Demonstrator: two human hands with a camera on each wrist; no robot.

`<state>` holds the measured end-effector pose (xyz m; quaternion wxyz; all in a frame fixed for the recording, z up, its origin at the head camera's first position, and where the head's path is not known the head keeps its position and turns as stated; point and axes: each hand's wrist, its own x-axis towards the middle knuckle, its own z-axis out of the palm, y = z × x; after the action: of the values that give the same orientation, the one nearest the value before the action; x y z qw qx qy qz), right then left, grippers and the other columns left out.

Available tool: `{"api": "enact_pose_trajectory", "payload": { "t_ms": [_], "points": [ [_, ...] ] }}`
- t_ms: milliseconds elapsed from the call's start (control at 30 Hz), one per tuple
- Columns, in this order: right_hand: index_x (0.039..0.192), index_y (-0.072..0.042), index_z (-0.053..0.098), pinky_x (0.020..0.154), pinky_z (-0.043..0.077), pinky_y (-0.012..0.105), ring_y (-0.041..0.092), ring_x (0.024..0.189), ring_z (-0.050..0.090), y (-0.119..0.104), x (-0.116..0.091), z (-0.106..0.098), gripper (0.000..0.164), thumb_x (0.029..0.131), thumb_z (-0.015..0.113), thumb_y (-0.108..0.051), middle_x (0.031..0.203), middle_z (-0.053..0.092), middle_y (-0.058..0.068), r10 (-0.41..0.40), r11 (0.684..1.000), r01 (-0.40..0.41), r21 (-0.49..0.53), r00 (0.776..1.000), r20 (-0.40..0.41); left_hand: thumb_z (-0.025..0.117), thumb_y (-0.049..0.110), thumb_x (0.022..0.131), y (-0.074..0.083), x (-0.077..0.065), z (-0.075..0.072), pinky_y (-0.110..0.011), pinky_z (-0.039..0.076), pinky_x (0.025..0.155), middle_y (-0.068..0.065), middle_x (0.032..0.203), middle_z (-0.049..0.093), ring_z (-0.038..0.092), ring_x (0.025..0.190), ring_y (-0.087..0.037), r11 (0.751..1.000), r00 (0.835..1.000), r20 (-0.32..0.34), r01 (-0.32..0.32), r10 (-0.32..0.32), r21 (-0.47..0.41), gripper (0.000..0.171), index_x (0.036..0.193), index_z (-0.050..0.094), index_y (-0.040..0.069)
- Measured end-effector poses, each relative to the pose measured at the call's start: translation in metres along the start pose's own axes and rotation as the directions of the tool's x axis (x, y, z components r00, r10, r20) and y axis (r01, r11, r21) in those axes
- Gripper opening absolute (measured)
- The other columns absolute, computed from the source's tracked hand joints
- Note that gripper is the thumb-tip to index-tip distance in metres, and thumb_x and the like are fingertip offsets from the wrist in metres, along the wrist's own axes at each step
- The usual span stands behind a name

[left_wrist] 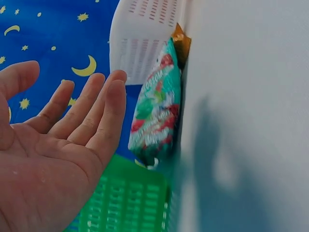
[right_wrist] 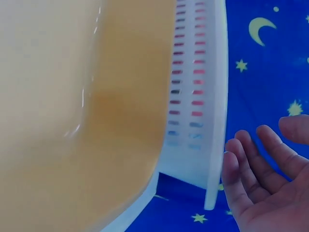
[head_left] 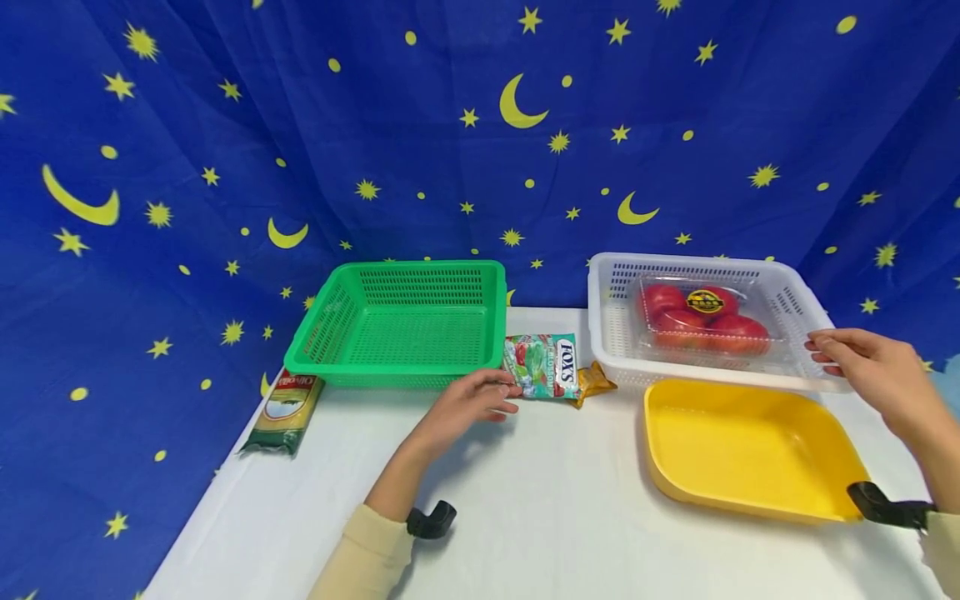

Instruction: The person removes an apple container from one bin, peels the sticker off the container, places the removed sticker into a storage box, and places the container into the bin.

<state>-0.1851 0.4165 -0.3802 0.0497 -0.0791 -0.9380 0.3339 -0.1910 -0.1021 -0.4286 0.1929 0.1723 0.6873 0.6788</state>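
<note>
My left hand (head_left: 467, 407) hovers by the front right corner of the green basket (head_left: 397, 371), next to a teal FOX'S candy bag (head_left: 538, 367). In the left wrist view its fingers are spread and relaxed, with nothing held, and the candy bag (left_wrist: 157, 104) lies beyond the fingertips. My right hand (head_left: 877, 367) is at the right front corner of the white basket (head_left: 697, 373). Its fingers are loosely bent beside the basket's rim in the right wrist view, the palm bare; whether they touch the rim I cannot tell. Inside that basket lies a clear plastic box of tomatoes (head_left: 678, 327).
A yellow bin (head_left: 750, 442) stands in front of the white basket. Part of a gold packet (head_left: 596, 383) sticks out beside the candy bag. At the left table edge lies a green and yellow Olivoila packet (head_left: 287, 410). Behind the table hangs a blue star-patterned cloth (head_left: 420, 150).
</note>
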Motion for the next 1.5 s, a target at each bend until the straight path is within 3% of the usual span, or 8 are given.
{"api": "enact_pose_trajectory", "payload": {
  "t_ms": [167,333,633,833,1000,1200,1400,1500],
  "points": [
    [0.136,0.013,0.04,0.072,0.051,0.049,0.049,0.106,0.048,0.006,0.008,-0.001,0.065,0.103,0.034,-0.042,0.124,0.047,0.037,0.046,0.999,-0.046,0.021,0.999,0.002,0.058,0.03,0.098,0.002,0.012,0.012,-0.043,0.05,0.089,-0.02,0.127,0.058,0.062,0.106,-0.032,1.0,1.0,-0.005,-0.003,0.003,-0.001,0.043,0.131,0.052,0.003],
    [0.139,0.015,0.034,0.087,0.038,0.068,0.054,0.111,0.043,0.009,0.012,-0.002,0.063,0.104,0.033,-0.037,0.129,0.04,0.04,0.058,0.998,-0.058,0.029,0.998,0.006,0.061,0.027,0.095,0.007,0.024,0.029,-0.043,0.05,0.088,-0.02,0.128,0.057,0.06,0.108,-0.037,0.997,0.999,-0.04,0.012,-0.015,-0.073,0.044,0.132,0.049,0.006],
    [0.138,0.016,0.033,0.087,0.037,0.068,0.055,0.109,0.041,0.006,0.027,-0.002,0.066,0.102,0.037,-0.039,0.128,0.038,0.041,0.058,0.998,-0.058,-0.026,0.998,0.001,0.065,0.021,0.092,0.005,0.059,0.061,-0.043,0.051,0.085,-0.016,0.128,0.059,0.058,0.108,-0.041,0.991,0.988,-0.145,0.033,-0.052,-0.131,0.047,0.134,0.05,0.008],
    [0.141,0.015,0.028,0.089,0.037,0.067,0.055,0.113,0.04,0.006,0.031,0.004,0.069,0.102,0.035,-0.042,0.132,0.034,0.042,0.066,0.997,-0.066,0.04,0.998,0.011,0.065,0.016,0.089,-0.003,0.079,0.081,-0.042,0.053,0.081,-0.007,0.118,0.064,0.06,0.106,-0.035,0.985,0.975,-0.206,0.054,-0.088,-0.164,0.044,0.13,0.053,0.008],
    [0.142,0.015,0.025,0.089,0.036,0.067,0.056,0.113,0.039,0.005,0.033,0.006,0.07,0.102,0.035,-0.041,0.133,0.033,0.042,0.068,0.996,-0.068,0.055,0.998,0.009,0.066,0.024,0.091,-0.003,0.09,0.091,-0.042,0.052,0.084,-0.004,0.116,0.063,0.06,0.106,-0.031,0.991,0.966,-0.249,0.036,-0.067,-0.127,0.033,0.122,0.056,0.015],
    [0.144,0.013,0.022,0.09,0.033,0.071,0.058,0.114,0.032,0.004,0.039,0.01,0.078,0.1,0.037,-0.049,0.135,0.029,0.043,0.067,0.997,-0.07,0.034,0.996,0.064,0.067,0.022,0.089,0.0,0.102,0.1,-0.044,0.051,0.086,0.0,0.118,0.06,0.062,0.102,-0.023,0.996,0.935,-0.354,-0.002,-0.029,-0.087,0.029,0.116,0.061,0.019],
    [0.143,0.015,0.017,0.088,0.033,0.072,0.059,0.112,0.033,0.007,0.046,0.015,0.085,0.098,0.036,-0.054,0.13,0.029,0.047,0.073,0.996,-0.065,-0.062,0.988,0.137,0.066,0.017,0.09,-0.001,0.109,0.108,-0.044,0.052,0.084,-0.002,0.12,0.061,0.063,0.1,-0.035,0.996,0.939,-0.343,-0.029,-0.001,-0.082,0.028,0.117,0.064,0.02],
    [0.143,0.016,0.013,0.088,0.033,0.072,0.06,0.111,0.034,0.007,0.05,0.017,0.088,0.098,0.035,-0.056,0.129,0.029,0.048,0.063,0.993,-0.045,-0.11,0.983,0.171,0.067,0.017,0.09,-0.004,0.112,0.111,-0.038,0.053,0.08,-0.001,0.116,0.062,0.065,0.098,-0.03,0.999,0.935,-0.354,-0.015,-0.002,-0.045,0.027,0.116,0.066,0.02]
  ]
}}
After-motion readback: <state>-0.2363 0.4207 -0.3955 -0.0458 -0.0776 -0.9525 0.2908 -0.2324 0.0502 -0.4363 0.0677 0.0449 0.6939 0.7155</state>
